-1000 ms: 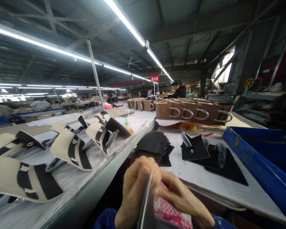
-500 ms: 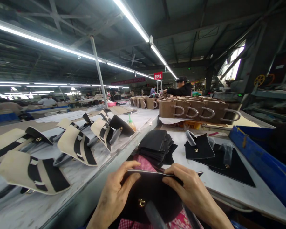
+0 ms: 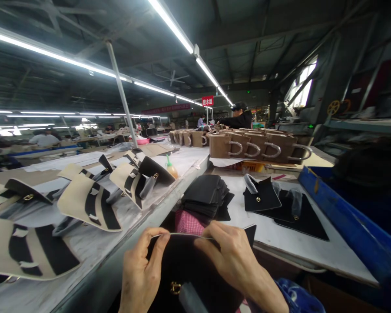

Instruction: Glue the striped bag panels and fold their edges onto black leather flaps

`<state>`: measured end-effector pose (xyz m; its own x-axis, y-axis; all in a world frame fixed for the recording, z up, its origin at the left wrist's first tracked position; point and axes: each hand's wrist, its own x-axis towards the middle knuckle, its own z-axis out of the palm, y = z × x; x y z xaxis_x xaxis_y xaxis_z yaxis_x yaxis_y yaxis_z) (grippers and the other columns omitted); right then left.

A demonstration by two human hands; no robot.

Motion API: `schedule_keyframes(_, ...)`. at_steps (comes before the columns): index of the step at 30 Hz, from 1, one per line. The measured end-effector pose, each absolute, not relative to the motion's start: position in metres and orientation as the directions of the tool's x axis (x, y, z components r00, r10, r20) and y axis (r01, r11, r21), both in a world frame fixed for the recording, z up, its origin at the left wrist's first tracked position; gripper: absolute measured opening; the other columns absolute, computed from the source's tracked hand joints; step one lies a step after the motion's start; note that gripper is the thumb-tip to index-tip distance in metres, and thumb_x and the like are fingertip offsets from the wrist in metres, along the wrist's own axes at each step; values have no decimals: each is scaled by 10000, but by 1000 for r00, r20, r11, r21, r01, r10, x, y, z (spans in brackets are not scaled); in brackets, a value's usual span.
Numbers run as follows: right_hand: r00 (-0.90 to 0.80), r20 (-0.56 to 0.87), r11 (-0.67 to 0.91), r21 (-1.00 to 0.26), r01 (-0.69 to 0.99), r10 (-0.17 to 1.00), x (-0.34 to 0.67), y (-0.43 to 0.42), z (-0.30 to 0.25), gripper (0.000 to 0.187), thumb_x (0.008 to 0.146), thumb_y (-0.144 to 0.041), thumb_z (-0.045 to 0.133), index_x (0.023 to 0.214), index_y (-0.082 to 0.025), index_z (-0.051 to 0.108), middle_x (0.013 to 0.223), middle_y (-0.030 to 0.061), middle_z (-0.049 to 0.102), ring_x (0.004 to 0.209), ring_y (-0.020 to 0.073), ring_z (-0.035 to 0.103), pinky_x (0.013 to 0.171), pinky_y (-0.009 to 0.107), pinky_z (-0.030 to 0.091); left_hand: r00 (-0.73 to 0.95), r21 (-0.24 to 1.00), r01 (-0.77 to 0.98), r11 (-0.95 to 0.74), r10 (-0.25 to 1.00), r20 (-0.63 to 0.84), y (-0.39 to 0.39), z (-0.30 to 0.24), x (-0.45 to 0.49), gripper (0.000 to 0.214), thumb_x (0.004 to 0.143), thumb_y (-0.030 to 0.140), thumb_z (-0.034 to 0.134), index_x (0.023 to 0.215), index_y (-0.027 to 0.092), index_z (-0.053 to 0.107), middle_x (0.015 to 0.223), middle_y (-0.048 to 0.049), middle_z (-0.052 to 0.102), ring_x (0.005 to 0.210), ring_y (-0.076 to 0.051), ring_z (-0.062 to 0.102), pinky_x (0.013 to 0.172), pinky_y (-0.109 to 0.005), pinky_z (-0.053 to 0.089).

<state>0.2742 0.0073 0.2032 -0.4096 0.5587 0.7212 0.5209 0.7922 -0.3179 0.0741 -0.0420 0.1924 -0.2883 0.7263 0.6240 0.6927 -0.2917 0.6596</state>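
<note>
At the bottom centre I hold a black bag flap piece [image 3: 189, 265] with a gold clasp, tilted toward me. My left hand [image 3: 140, 274] grips its left upper edge, fingers curled over the rim. My right hand [image 3: 231, 258] pinches the upper right edge, thumb and fingers closed on it. Just beyond lies a stack of black leather pieces [image 3: 205, 195] on the white work board [image 3: 280, 237]. Two more black flaps with clasps [image 3: 273, 202] lie on that board to the right.
Cream and black striped bag panels [image 3: 87, 202] lie along the conveyor on the left, near an orange glue bottle [image 3: 171, 169]. Tan handbags with handles [image 3: 260, 145] stand in a row at the back. A blue bin edge [image 3: 339, 217] runs along the right. A person in black works beyond.
The piece was held edge-on a second ago; it has since turned flat to face me, and both hands shifted to its top edge. The camera view drifted slightly.
</note>
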Motion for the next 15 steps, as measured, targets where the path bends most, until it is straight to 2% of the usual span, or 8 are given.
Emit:
schedule_keyframes(2,-411,737,780,-247,575,536,269,8,202,378,1036,-334,458,688,-202,527,609,-7,581,475,127,511,478,294,261,-304,634,726,-265,703,643,-42,187,69,286,929,476,552,845,230,670,798,-5,756,741,-194,723,631,-220,552)
schedule_keyframes(4,-413,750,769,-193,609,516,263,9,201,366,1031,-365,482,715,-198,562,620,-5,603,473,135,527,470,312,232,-313,610,757,-234,690,653,-42,183,63,302,917,503,555,833,236,670,793,-2,758,740,-196,726,641,-220,555)
schedule_keyframes(6,-440,749,787,-172,593,495,258,10,199,305,971,-464,597,825,-197,620,694,-10,658,546,151,601,480,307,280,-305,580,788,-208,686,661,-42,180,56,313,901,523,563,831,240,675,790,-3,764,732,-203,729,634,-222,560)
schedule_keyframes(9,-526,716,833,-142,535,459,254,13,196,335,883,-541,694,955,-217,648,763,-33,707,619,153,662,489,291,338,-293,548,818,-176,691,660,-42,181,50,311,889,526,571,832,243,687,805,-9,778,740,-218,738,614,-232,566)
schedule_keyframes(11,-548,699,849,-164,503,460,254,16,193,330,881,-543,693,957,-224,659,757,-38,719,601,143,665,475,283,334,-295,542,822,-172,687,665,-44,184,49,278,889,494,585,814,247,688,790,-4,776,730,-224,735,609,-241,565)
schedule_keyframes(15,-489,703,840,-304,449,516,264,30,183,399,868,-564,691,1076,-224,672,821,-22,747,695,158,711,529,262,373,-327,586,779,-223,652,684,-43,179,45,163,877,401,649,816,253,676,739,13,751,694,-220,708,577,-244,530)
